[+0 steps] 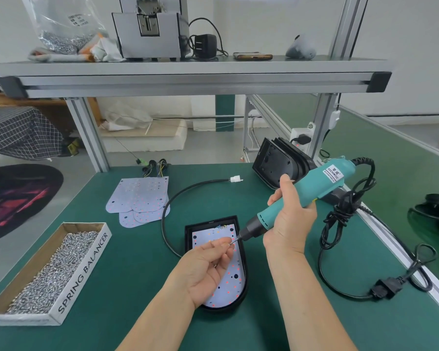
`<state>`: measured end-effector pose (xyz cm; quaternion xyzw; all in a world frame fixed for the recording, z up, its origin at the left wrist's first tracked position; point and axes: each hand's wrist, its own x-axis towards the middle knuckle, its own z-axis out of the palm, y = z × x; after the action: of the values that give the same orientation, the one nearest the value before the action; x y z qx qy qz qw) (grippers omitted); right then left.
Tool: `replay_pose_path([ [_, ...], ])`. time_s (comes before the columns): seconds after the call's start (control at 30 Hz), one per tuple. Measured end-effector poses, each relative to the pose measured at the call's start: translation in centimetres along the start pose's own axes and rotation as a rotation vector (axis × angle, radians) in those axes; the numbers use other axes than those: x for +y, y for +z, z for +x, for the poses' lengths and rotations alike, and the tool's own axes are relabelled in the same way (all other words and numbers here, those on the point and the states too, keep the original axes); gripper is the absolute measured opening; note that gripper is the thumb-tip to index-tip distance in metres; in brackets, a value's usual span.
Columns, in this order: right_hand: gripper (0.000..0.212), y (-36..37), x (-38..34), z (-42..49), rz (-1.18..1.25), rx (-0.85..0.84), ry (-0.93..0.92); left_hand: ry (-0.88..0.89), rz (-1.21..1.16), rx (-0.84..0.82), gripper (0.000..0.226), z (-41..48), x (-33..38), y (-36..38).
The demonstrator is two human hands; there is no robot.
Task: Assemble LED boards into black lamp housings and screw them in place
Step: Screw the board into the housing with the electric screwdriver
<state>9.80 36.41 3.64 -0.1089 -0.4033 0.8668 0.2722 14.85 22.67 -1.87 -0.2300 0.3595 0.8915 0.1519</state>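
A black lamp housing [189,240] lies on the green table with a white LED board [232,277] seated inside it. My left hand [208,267] hovers palm-up over the board and pinches a small screw [230,243] at its fingertips. My right hand [290,221] grips a teal electric screwdriver [312,192], tilted down to the left. The bit tip meets the screw just above the board's upper right part.
A cardboard box of screws [46,274] sits at the left. Spare LED boards [140,201] lie behind the housing. More black housings [276,160] stand at the back right. The screwdriver's black cord [340,224] coils at the right. A black cable with a white plug [236,178] loops around the housing.
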Motion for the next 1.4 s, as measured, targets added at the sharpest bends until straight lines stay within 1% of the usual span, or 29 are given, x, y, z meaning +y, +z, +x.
replay_pose_path([
  [0.13, 0.02, 0.2, -0.1, -0.4, -0.032, 0.053, -0.036, 0.036, 0.015, 0.02, 0.013, -0.2, -0.3, 0.2],
  [0.3, 0.024, 0.9, 0.1, -1.4, -0.081, 0.146, -0.111, 0.175, -0.011, 0.068, 0.015, -0.1, -1.8, 0.8],
  [0.37, 0.024, 0.8, 0.2, -1.4, -0.076, 0.169, -0.101, 0.231, -0.012, 0.074, 0.017, -0.1, -2.2, 1.0],
  [0.43, 0.022, 0.4, 0.4, -1.0, -0.068, 0.201, -0.033, 0.28, 0.019, 0.079, 0.017, -0.2, -2.5, 1.0],
  [0.47, 0.025, 0.1, 0.4, -0.7, -0.062, 0.227, 0.015, 0.302, 0.043, 0.082, 0.017, -0.2, -2.6, 1.0],
  [0.53, 0.045, -0.6, 0.7, -0.2, -0.035, 0.279, 0.105, 0.345, 0.092, 0.091, 0.019, -0.3, -2.7, 1.0],
  [0.57, 0.051, -1.0, 0.9, -0.1, -0.029, 0.296, 0.127, 0.365, 0.118, 0.098, 0.021, -0.3, -2.8, 1.0],
  [0.6, 0.053, -1.2, 1.0, -0.1, -0.025, 0.304, 0.135, 0.382, 0.145, 0.105, 0.024, -0.3, -2.9, 1.0],
  [0.63, 0.052, -1.4, 1.0, -0.1, -0.017, 0.3, 0.132, 0.392, 0.17, 0.109, 0.025, -0.4, -3.0, 1.0],
  [0.73, 0.034, -1.3, 1.0, -0.1, -0.048, 0.272, 0.096, 0.389, 0.223, 0.113, 0.022, -0.5, -3.0, 1.2],
  [0.83, 0.024, -0.9, 0.6, 0.1, -0.048, 0.256, 0.086, 0.372, 0.232, 0.086, 0.02, -0.7, -2.9, 1.2],
  [0.93, 0.02, -0.6, 0.2, 0.3, -0.041, 0.231, 0.077, 0.387, 0.264, 0.073, 0.026, -0.9, -3.1, 1.4],
  [1.07, 0.022, -0.1, -0.6, 1.1, -0.049, 0.209, 0.04, 0.374, 0.356, 0.131, 0.019, -1.2, -3.1, 1.6],
  [1.13, 0.024, 0.0, -0.9, 1.5, -0.049, 0.202, 0.017, 0.364, 0.487, 0.195, 0.012, -1.2, -2.5, 1.5],
  [1.2, 0.023, 0.3, -1.0, 1.9, -0.04, 0.183, 0.001, 0.416, 0.691, 0.28, 0.005, -1.0, -1.5, 1.4],
  [1.23, 0.022, 0.4, -1.0, 2.0, -0.041, 0.17, -0.006, 0.493, 0.853, 0.328, 0.006, -0.8, -0.9, 1.3],
  [1.3, 0.024, 0.7, -0.8, 2.0, -0.051, 0.145, -0.023, 0.654, 1.318, 0.404, 0.014, -0.6, 0.0, 1.3],
  [1.33, 0.025, 0.9, -0.6, 2.0, -0.056, 0.129, -0.033, 0.687, 1.529, 0.423, 0.022, -0.5, 0.2, 1.4],
  [1.4, 0.025, 1.2, -0.2, 2.0, -0.079, 0.088, -0.066, 0.682, 1.781, 0.419, 0.031, -0.1, 0.2, 1.6],
])
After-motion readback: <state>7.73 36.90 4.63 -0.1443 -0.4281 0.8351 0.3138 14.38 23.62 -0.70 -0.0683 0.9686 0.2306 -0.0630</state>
